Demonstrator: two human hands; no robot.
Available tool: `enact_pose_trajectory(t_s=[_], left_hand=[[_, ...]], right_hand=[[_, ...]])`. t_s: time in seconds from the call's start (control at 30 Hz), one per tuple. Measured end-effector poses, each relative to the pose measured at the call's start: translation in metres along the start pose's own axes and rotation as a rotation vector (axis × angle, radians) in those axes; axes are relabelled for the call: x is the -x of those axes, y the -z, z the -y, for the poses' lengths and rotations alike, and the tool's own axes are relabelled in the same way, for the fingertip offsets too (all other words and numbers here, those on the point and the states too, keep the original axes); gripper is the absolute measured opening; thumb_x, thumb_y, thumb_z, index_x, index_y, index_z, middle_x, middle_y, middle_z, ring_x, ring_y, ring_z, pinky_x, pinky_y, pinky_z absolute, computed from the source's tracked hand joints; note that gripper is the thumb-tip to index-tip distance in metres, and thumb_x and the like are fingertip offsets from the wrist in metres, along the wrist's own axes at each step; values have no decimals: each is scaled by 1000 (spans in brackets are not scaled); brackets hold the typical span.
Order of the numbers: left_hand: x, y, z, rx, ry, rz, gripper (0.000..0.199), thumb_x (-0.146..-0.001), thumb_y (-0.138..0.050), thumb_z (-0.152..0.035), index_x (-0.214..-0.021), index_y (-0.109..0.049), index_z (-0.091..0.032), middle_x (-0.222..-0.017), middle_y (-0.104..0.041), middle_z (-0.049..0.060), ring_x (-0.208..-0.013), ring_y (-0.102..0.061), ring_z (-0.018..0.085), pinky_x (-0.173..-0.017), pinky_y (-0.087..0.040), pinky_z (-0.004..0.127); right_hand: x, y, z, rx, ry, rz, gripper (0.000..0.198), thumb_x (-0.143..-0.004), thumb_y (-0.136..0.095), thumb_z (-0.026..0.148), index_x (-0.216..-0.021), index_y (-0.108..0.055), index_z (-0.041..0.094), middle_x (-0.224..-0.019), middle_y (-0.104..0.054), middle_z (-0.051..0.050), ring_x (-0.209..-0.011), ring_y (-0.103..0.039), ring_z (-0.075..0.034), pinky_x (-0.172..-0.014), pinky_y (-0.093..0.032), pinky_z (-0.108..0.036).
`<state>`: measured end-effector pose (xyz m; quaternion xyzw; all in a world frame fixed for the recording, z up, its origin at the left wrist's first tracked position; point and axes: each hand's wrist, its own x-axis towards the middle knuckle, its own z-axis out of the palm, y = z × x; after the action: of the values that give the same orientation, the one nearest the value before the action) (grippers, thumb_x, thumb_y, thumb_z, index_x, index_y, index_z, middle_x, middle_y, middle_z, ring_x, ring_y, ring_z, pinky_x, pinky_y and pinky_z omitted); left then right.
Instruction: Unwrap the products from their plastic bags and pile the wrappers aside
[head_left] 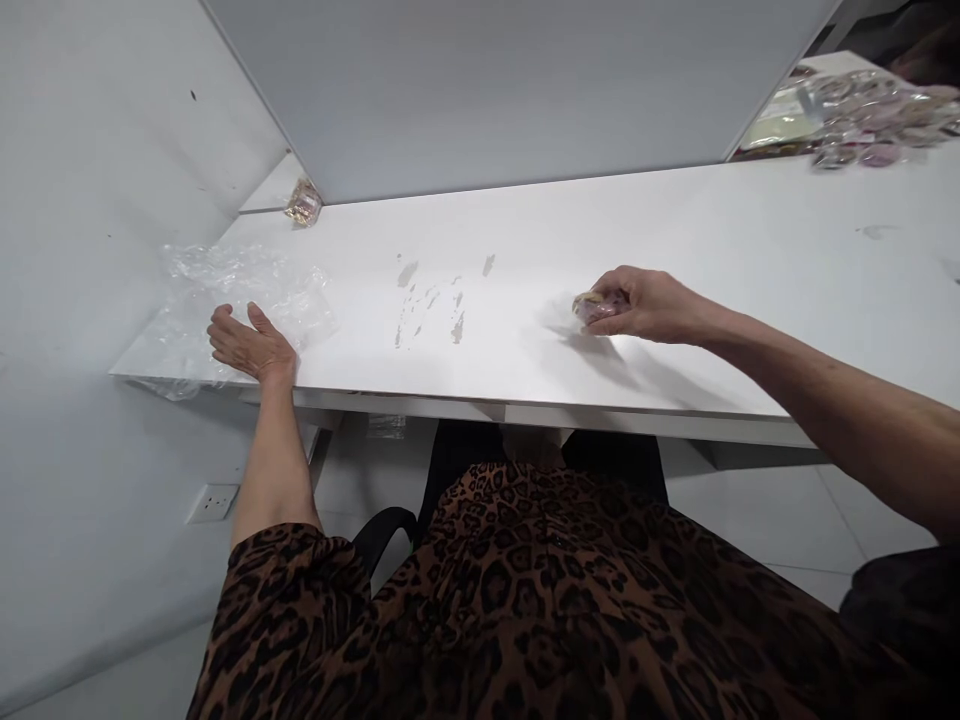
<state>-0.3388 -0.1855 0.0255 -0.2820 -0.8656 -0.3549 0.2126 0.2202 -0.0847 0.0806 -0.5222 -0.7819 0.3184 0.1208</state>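
My right hand is closed on a small clear-wrapped packet with something pinkish and gold-coloured inside, held over the right half of the white desk. What exactly the packet contains is too small to make out. On the left, my left hand rests with its fingers apart on a crumpled heap of clear plastic bags. Part of the plastic hangs over the desk's front edge.
A grey panel rises along the back of the white desk. Another small wrapped packet sits at its left end. Many wrapped packets lie at the far right. A white wall bounds the left side.
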Motion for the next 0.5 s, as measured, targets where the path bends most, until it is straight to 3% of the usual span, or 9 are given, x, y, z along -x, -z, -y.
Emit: enact_pose_trajectory(t_s=[0.07,0.17,0.27,0.37,0.5], left_hand=[[0,1,0,-20,6,15,47,-115,-40,-40,-147,-48,-6,-147,-55,21,-137,-50,32,-120,-30,51],[0,1,1,-44,-2,38,48,-115,-37,-40,-151,-46,-9,-153,-54,22,-143,-48,35,-121,-28,52],[-1,0,4,-73,-36,34,47,-114,-40,-38,-151,-47,-10,-155,-55,21,-146,-48,37,-121,-29,52],[-2,0,7,-88,-79,26,46,-110,-46,-35,-149,-49,-11,-154,-57,21,-146,-50,37,-122,-31,53],[6,1,-2,10,-171,11,43,-102,-52,-32,-142,-52,-16,-147,-63,21,-143,-53,40,-119,-34,61]], right_hand=[[0,7,-6,112,42,-41,30,-77,-84,37,-95,-66,22,-103,-65,-7,-92,-62,-26,-83,-48,-43],[-1,10,-22,214,32,30,25,-83,-75,39,-93,-59,23,-108,-64,-9,-93,-62,-27,-84,-47,-42],[-1,11,-39,154,33,69,22,-89,-65,39,-94,-50,23,-111,-65,-10,-96,-61,-27,-85,-46,-41],[4,16,-54,47,88,-12,31,-93,-63,48,-93,-43,24,-109,-65,-8,-94,-58,-25,-84,-43,-40],[14,23,-66,79,35,-55,31,-87,-67,49,-90,-48,24,-98,-62,-9,-86,-56,-25,-81,-41,-38]])
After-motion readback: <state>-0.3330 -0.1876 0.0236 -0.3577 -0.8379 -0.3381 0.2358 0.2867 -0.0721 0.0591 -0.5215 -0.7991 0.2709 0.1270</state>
